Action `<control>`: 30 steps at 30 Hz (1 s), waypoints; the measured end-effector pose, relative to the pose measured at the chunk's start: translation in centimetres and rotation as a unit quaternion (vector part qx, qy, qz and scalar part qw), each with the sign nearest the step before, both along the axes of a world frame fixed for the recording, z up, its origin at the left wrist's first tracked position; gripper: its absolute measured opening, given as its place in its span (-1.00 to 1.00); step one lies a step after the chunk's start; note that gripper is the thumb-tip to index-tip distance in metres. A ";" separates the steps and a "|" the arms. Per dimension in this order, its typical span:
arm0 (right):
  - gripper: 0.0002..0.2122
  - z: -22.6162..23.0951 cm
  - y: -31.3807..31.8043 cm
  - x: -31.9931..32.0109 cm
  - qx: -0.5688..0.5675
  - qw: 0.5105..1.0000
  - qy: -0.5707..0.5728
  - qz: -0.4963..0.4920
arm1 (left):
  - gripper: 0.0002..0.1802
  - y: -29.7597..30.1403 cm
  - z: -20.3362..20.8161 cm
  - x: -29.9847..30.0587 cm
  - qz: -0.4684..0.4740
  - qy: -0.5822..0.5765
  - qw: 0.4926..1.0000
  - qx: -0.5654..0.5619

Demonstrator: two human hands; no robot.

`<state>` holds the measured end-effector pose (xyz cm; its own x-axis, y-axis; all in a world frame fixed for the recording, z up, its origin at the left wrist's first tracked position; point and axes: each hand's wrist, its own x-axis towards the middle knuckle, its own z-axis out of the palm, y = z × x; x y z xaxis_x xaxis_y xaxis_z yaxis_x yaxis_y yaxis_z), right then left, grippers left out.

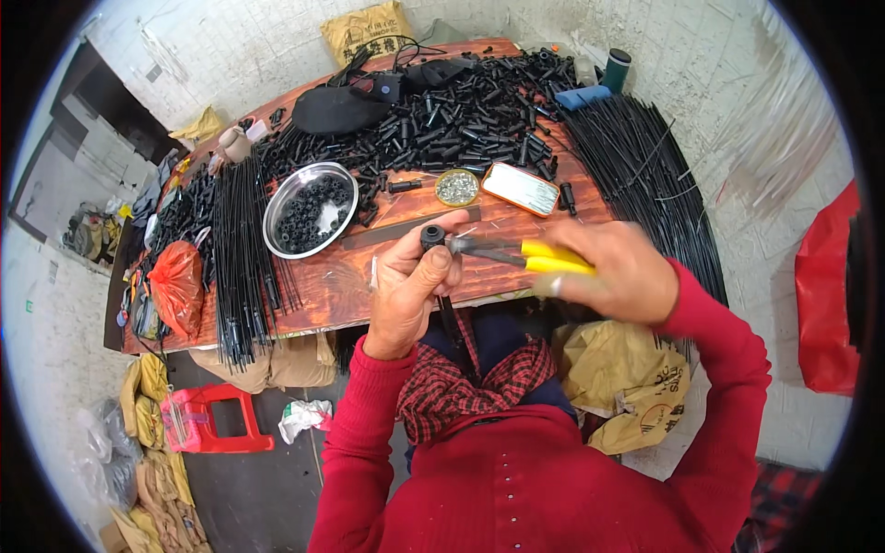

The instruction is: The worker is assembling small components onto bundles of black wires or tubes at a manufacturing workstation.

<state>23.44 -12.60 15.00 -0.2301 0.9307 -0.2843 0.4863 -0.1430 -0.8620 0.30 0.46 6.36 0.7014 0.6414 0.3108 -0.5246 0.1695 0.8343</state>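
Note:
Above the table's near edge, my left hand (403, 290) is closed round a black tubular fitting (432, 237) with a round, hollow end facing up. A thin black rod seems to run down from it toward my lap. My right hand (636, 275), blurred by motion, grips the yellow handles of a pair of pliers (559, 258). The jaws point left and reach the side of the fitting by my left fingertips; what they bite on is too blurred to tell. Beyond my hands are a round tin (457, 188) of small metal pieces and a rectangular tin (520, 189) with pale contents.
On the wooden table (318, 300), a metal bowl (268, 226) holds black rings. A heap of black fittings (461, 124) covers the back. Black rods lie in bundles at the left (241, 263) and right (641, 170). A red stool (249, 441) stands on the floor at left.

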 end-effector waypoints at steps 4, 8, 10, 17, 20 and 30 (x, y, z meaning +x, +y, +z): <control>-0.27 -3.2 -0.4 0.7 -0.305 0.851 0.426 -0.048 | -0.50 -0.9 0.4 0.2 -0.026 0.025 0.999 -0.011; -0.38 -1.7 1.1 3.1 -0.227 0.945 0.226 0.059 | -0.47 -0.8 0.2 0.8 -0.023 0.021 0.999 -0.006; -0.47 0.3 1.0 0.7 -0.020 1.000 0.003 -0.006 | -0.48 -0.2 -0.5 0.6 0.015 0.012 1.000 0.001; -0.72 -3.3 -0.4 1.6 -0.098 0.983 0.121 0.095 | -0.47 -1.3 0.0 1.0 0.024 0.062 0.997 0.046; -0.67 -3.1 0.1 2.5 -0.220 0.947 0.211 0.102 | -0.53 -0.7 -0.7 1.2 -0.013 0.029 0.999 0.033; -0.62 -0.1 0.9 1.9 -0.089 0.971 0.199 0.098 | -0.51 -0.7 -0.5 1.0 0.003 0.038 0.999 -0.003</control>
<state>25.39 -11.72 14.93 -0.5226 0.8024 -0.2883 0.1527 -0.2446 -0.9575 1.27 -0.27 5.90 0.7191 0.6472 0.2529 -0.4609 0.1718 0.8707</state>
